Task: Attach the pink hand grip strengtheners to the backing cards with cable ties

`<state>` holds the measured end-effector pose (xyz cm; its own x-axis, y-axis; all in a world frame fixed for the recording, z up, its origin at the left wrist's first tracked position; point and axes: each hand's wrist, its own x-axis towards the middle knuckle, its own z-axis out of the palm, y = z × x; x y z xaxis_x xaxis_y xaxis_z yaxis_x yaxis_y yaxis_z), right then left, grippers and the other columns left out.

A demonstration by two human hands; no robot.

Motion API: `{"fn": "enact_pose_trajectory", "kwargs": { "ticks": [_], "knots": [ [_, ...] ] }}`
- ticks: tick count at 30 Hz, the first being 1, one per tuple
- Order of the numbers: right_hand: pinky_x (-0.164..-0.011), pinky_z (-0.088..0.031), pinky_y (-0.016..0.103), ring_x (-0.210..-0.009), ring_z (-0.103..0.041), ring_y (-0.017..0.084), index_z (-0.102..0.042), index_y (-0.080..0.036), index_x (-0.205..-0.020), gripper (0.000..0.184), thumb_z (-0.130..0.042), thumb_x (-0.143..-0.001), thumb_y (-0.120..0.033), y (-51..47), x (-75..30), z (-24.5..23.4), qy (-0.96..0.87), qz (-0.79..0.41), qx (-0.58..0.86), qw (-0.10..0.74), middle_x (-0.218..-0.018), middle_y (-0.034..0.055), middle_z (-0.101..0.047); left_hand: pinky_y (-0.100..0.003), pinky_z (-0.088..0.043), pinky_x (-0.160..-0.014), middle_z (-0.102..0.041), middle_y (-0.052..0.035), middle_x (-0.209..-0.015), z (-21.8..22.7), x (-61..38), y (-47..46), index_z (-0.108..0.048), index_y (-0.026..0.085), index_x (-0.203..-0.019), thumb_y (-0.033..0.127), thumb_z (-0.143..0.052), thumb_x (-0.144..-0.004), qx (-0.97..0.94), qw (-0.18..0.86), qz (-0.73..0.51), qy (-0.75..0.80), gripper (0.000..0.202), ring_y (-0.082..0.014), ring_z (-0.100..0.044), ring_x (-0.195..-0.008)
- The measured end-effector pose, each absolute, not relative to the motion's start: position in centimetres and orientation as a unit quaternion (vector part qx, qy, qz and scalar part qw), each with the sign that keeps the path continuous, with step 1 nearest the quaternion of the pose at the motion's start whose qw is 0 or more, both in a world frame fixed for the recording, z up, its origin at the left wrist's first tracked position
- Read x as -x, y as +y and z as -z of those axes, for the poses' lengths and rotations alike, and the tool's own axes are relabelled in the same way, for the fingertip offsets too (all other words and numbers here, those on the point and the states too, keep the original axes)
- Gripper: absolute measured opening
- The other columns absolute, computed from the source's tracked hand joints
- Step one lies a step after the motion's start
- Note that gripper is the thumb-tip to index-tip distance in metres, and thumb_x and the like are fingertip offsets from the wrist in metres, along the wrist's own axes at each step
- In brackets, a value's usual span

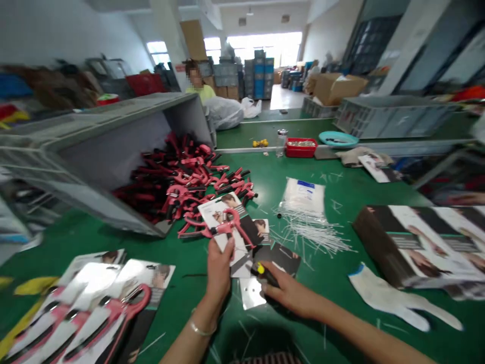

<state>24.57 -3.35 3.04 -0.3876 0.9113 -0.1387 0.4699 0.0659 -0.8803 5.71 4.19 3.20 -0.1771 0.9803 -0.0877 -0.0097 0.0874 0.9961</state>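
The head view took in, at far left, several carded grips (79,318) lying in an overlapping row on the green table (265,167), pink and black against white backing. Behind them a grey crate (125,108) was tipped on its side, and a heap of loose grips (185,177) spilled from it; beyond it was a person in a yellow-green top (205,92). Just to the right of the heap, the left hand (220,263) pinched the lower part of a printed card (245,215) (thumb in front, fingers largely hidden). Across this card lay one pink grip (225,227), its curved arm and coiled spring facing up, its pink plain and bright over the card's white and dark panels. The right hand (286,293) was curled round the dark handle of a small tool (270,277) with a yellow patch, its tip, too blurred to make out, near the card's lower edge. More printed cards lay beneath. Farther right, a clear bag (305,197) sat behind scattered white ties (318,235), then came a pale glove (390,298) and a long stack of cards (428,242).
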Motion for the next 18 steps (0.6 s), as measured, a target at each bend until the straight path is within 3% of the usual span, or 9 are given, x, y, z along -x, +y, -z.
{"fn": "enact_pose_trajectory", "kwargs": {
  "ticks": [5,14,18],
  "knots": [
    [-0.117,-0.023,0.053,-0.137,-0.041,0.029,-0.039,-0.02,-0.147,0.065,-0.058,-0.088,-0.041,-2.7,-23.7,-1.5,-0.61,-0.556,0.49,0.28,-0.15,0.0121,-0.044,-0.035,-0.052,-0.089,-0.066,-0.008,-0.113,-2.5,-6.5,3.1,-0.048,0.02,-0.12,0.044,-0.056,-0.09,-0.433,0.437,-0.534,0.581,0.04,-0.0208,-0.065,-0.1],
    [-0.11,-0.034,0.054,-0.123,-0.054,0.03,-0.043,-0.021,-0.144,0.06,-0.056,-0.089,-0.042,-2.6,-22.1,-2.2,-0.603,-0.535,0.501,0.315,-0.133,0.0109,-0.06,-0.035,-0.048,-0.097,-0.063,-0.0076,-0.12,-2.8,-6.5,2.6,-0.045,0.022,-0.122,0.042,-0.055,-0.092,-0.457,0.406,-0.56,0.56,0.037,-0.0192,-0.062,-0.109],
    [-0.113,-0.031,0.053,-0.129,-0.049,0.029,-0.037,-0.022,-0.148,0.062,-0.052,-0.091,-0.04,-2.8,-21.7,-1.5,-0.616,-0.501,0.518,0.317,-0.14,0.0115,-0.053,-0.034,-0.049,-0.095,-0.063,-0.0077,-0.121,-2.6,-6.4,2.5,-0.046,0.023,-0.121,0.044,-0.055,-0.091,-0.454,0.396,-0.563,0.566,0.038,-0.0207,-0.063,-0.109]
  ]
}}
